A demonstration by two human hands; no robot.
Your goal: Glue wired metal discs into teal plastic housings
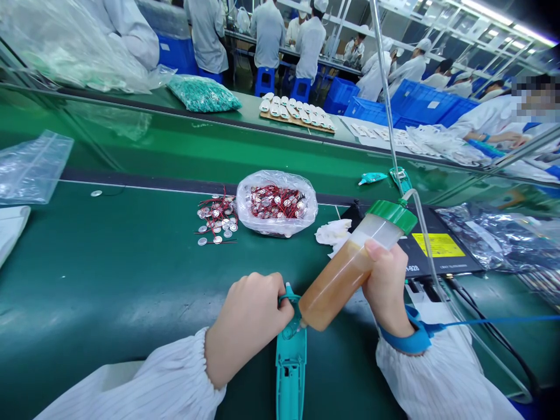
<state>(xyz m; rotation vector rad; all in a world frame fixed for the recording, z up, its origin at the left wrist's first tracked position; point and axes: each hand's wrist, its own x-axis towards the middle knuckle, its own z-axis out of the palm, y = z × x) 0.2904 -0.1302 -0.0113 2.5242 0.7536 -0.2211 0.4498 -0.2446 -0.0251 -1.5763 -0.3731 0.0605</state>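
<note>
My left hand (254, 318) is closed on the upper end of a teal plastic housing (291, 361), an open half shell lying lengthwise on the green bench. In my right hand (387, 286) is a syringe barrel (336, 280) of amber liquid with a green cap (392, 216). The barrel is tilted, its tip down at the round recess of the housing. A clear tube runs up from the cap. Past my hands stands a plastic-lined bowl (276, 226) of small round discs with red wires. More wired discs (217, 219) lie loose on its left.
A black device (437, 245) with a yellow label sits right, cables in front. Crumpled white tissue (333, 232) lies beside the bowl. A raised ledge (175, 137) crosses behind, bearing a bag of teal parts (203, 93) and white parts (297, 114). A blue wrist strap cord stretches right. Co-workers are beyond.
</note>
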